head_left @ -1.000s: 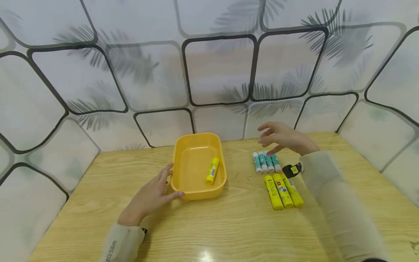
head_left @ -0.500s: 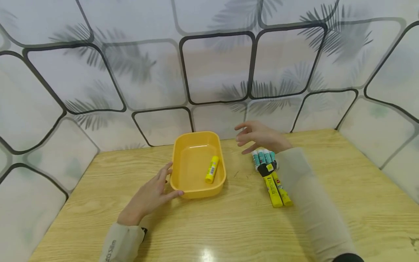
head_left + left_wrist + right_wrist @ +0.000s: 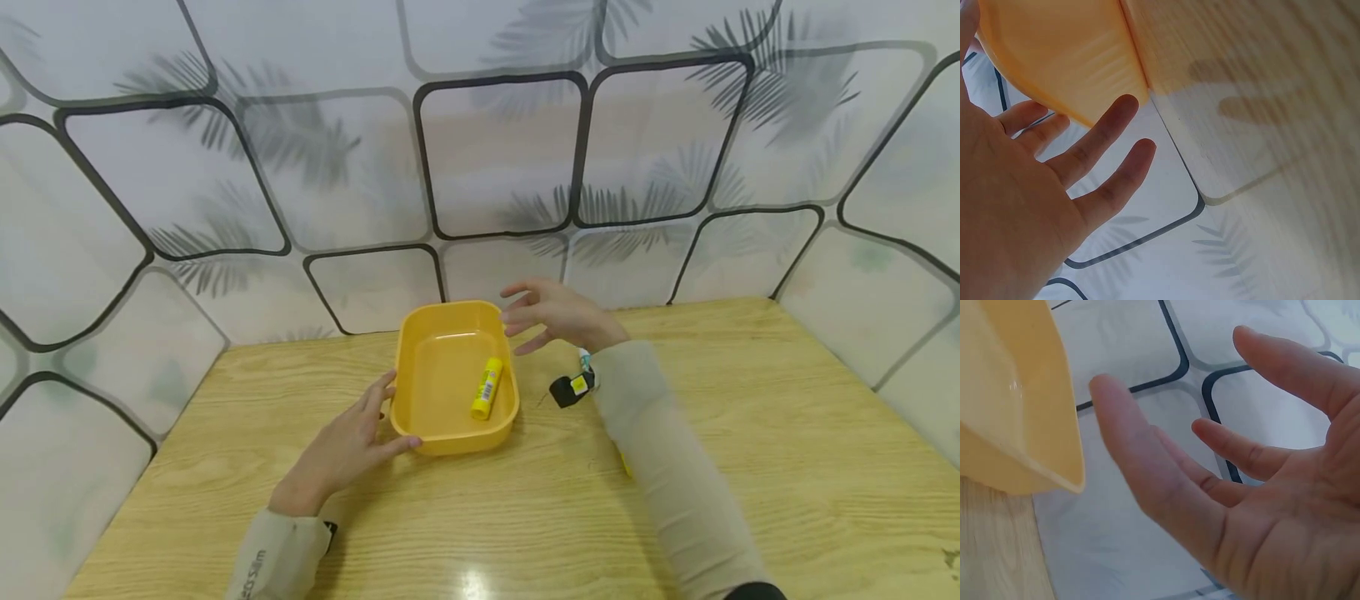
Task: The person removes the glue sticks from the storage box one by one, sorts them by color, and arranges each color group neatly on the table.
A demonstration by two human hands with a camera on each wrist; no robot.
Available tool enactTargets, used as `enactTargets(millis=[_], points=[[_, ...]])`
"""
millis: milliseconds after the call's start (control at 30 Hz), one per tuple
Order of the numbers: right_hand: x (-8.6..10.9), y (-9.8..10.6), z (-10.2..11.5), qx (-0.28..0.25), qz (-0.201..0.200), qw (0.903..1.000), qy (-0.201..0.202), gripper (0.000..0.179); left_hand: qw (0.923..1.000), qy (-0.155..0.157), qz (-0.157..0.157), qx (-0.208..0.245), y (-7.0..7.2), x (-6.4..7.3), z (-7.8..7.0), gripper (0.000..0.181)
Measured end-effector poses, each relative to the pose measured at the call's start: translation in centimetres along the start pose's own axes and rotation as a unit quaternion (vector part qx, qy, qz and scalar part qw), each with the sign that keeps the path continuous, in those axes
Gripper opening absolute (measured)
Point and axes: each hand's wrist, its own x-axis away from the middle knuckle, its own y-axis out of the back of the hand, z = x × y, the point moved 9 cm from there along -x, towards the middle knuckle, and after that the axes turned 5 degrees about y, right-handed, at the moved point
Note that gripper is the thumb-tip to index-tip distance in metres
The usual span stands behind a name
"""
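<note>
A yellow-orange plastic tray (image 3: 438, 429) stands on the table, and a yellow glue stick (image 3: 487, 389) lies inside near its right wall. At the tray's left side is my left hand (image 3: 341, 454), thumb against the near-left corner and the other fingers spread beside the wall. My right hand (image 3: 558, 315) hovers by the tray's far right rim, its fingers loosely bent around nothing, as the right wrist view confirms. One white-and-teal glue stick (image 3: 584, 360) peeks out beside the right cuff. Of the yellow glue sticks (image 3: 626, 464) behind the sleeve, only a sliver shows.
The wooden table (image 3: 525, 525) meets a patterned fabric backdrop (image 3: 495, 275) just behind the tray, and fabric also rises on both sides. A black strap piece with a yellow square (image 3: 573, 388) sticks out below the right wrist.
My right hand has moved left from above the teal glue sticks to the tray's right rim, and its sleeve now covers most loose glue sticks. The left hand and tray stay put.
</note>
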Motion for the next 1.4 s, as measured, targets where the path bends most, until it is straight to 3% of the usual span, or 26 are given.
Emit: enactTargets(millis=[267, 667, 900, 1400], points=[[-0.8, -2.0, 0.0, -0.004, 0.003, 0.9998, -0.019, 0.056, 1.0000, 0.005, 0.001, -0.001, 0.0, 0.0, 0.2, 0.098], [-2.8, -3.8, -0.1, 0.050, 0.003, 0.9974, -0.052, 0.060, 1.0000, 0.003, -0.002, 0.007, 0.1, -0.2, 0.0, 0.095], [-3.4, -5.2, -1.4, 0.072, 0.001, 0.9928, -0.096, 0.060, 1.0000, 0.005, 0.006, 0.004, -0.2, -0.3, 0.1, 0.096], [-3.9, -7.2, -3.4, 0.105, 0.011, 0.9841, -0.143, 0.059, 0.9998, 0.005, 0.011, 0.014, -0.4, -0.1, 0.3, 0.097]])
